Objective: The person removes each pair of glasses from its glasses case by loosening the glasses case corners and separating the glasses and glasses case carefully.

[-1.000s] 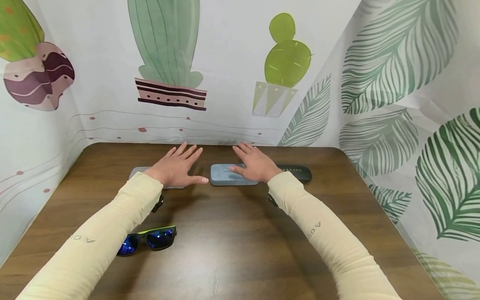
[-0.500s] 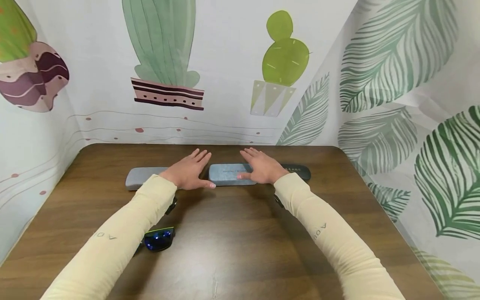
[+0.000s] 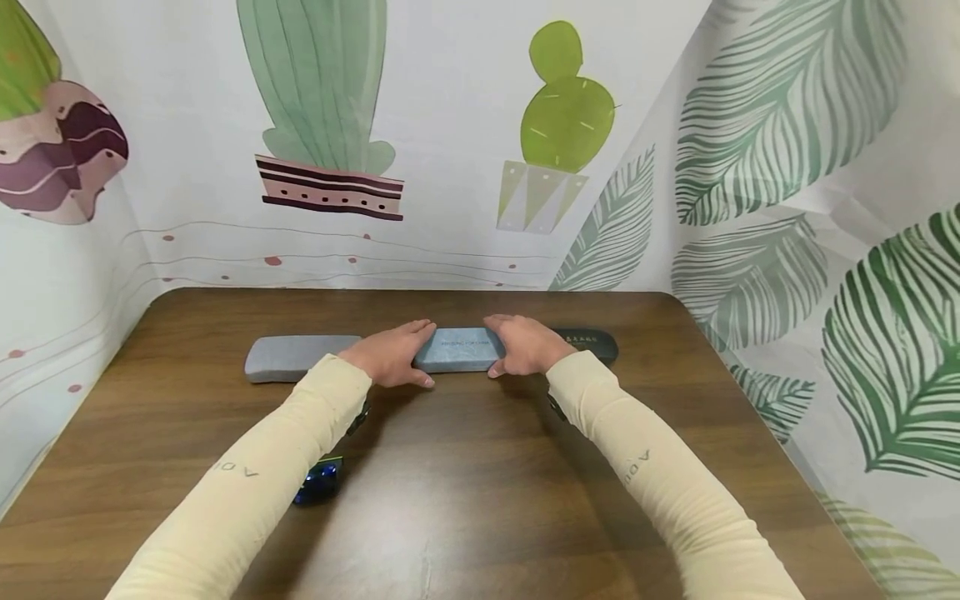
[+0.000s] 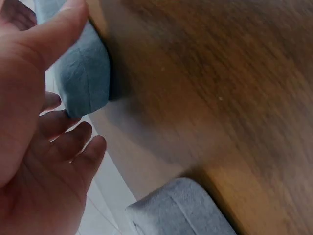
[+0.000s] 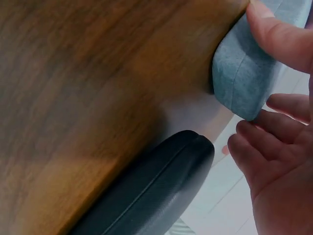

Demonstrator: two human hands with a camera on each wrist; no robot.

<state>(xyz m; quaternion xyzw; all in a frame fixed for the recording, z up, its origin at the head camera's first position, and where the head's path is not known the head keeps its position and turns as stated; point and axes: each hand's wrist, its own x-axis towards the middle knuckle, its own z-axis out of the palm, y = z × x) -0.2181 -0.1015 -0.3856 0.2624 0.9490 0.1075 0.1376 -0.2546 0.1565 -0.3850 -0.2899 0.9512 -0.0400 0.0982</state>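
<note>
A blue-grey glasses case [image 3: 461,349] lying mid-desk near the back edge is gripped at both ends: left hand [image 3: 392,353] curled round its left end, right hand [image 3: 522,345] round its right. A grey case [image 3: 296,357] is just left, a black case [image 3: 592,342] just right. Sunglasses [image 3: 318,482], probably, are half hidden under the left sleeve on the desk [image 3: 480,467].
</note>
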